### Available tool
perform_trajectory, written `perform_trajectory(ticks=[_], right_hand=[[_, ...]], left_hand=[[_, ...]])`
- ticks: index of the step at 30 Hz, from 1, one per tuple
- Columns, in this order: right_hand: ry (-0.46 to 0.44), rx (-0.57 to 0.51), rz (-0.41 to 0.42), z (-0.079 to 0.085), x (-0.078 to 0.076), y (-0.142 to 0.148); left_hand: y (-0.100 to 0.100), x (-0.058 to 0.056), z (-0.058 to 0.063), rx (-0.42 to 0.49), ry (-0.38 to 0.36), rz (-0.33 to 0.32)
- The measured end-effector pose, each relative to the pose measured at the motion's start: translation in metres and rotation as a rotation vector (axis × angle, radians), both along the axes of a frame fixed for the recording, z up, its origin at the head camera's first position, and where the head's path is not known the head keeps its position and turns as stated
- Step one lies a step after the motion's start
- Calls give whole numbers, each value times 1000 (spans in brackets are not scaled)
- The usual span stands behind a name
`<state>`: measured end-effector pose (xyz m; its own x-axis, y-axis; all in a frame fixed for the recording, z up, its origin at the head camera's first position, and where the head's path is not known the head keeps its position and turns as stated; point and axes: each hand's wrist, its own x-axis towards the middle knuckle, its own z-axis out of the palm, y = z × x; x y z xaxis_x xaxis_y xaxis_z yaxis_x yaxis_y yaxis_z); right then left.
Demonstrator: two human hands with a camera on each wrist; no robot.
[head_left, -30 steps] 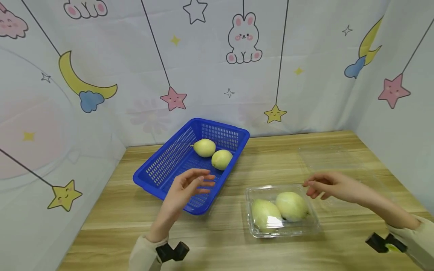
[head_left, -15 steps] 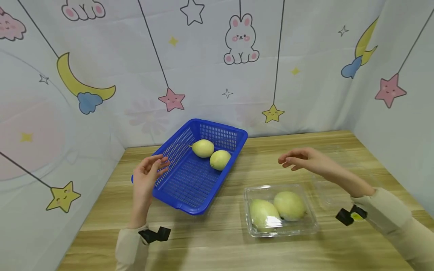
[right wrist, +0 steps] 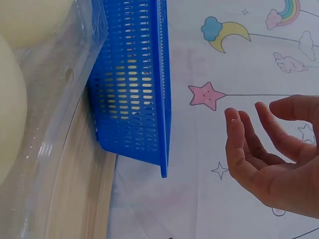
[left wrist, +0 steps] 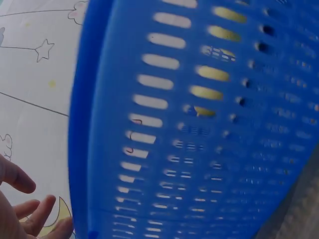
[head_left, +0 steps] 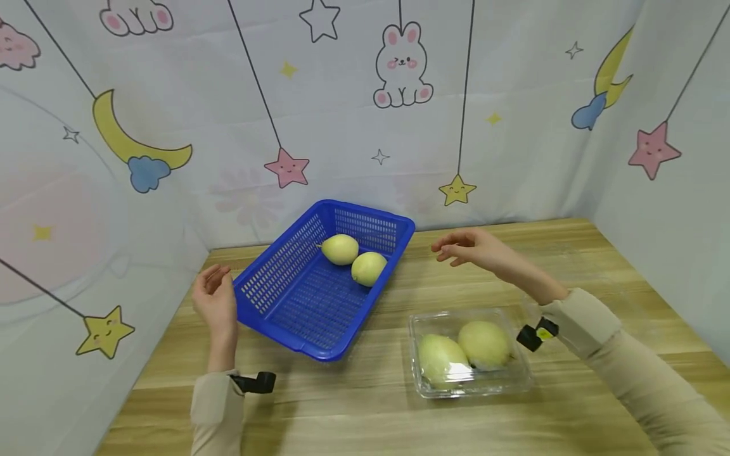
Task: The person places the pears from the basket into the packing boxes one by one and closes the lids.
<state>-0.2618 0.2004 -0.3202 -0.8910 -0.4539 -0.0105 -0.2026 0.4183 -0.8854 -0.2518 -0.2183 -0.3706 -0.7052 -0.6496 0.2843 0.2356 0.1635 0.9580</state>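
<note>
My left hand [head_left: 215,301] is raised beside the left edge of the blue plastic basket [head_left: 265,329], fingers loosely bent around nothing. In the left wrist view its fingers [left wrist: 42,214] show just outside the basket wall [left wrist: 114,99]. Right of the basket and above the table, my right hand [head_left: 476,250] hangs in the air, relaxed and holding nothing. Two pale yellow pears [head_left: 340,249] [head_left: 369,269] lie at the basket's far end. In front of my right hand stands a clear plastic box [head_left: 419,386] with two more pears [head_left: 441,360] [head_left: 485,345] inside.
A wooden table [head_left: 353,418] carries everything. At its right side lies faint clear plastic [head_left: 576,259], partly behind the right arm. A white curtain [head_left: 342,114] printed with stars, moons and a rabbit closes off the back and sides.
My left hand has moved left from over the basket to outside its left edge. My right hand has risen from beside the clear box and moved left toward the basket. Basket and box stayed put.
</note>
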Motion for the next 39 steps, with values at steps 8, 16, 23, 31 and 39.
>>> perform_trajectory(ticks=[8,16,23,31,39], right_hand=[[218,146,41,-2,-20,-25],[550,440,111,4,-36,-53],[658,543,165,4,-51,-69],[661,687,181,-10,-69,-93],[668,838,177,-21,-80,-116]], left_hand=[[-14,-13,-28,-261,-80,109],[-18,-17,-41,-404,-258,25],[-18,-21,-40,-591,-391,-19],[-18,-21,-35,-708,-546,-82],[-18,-21,-33,-709,-584,-102]])
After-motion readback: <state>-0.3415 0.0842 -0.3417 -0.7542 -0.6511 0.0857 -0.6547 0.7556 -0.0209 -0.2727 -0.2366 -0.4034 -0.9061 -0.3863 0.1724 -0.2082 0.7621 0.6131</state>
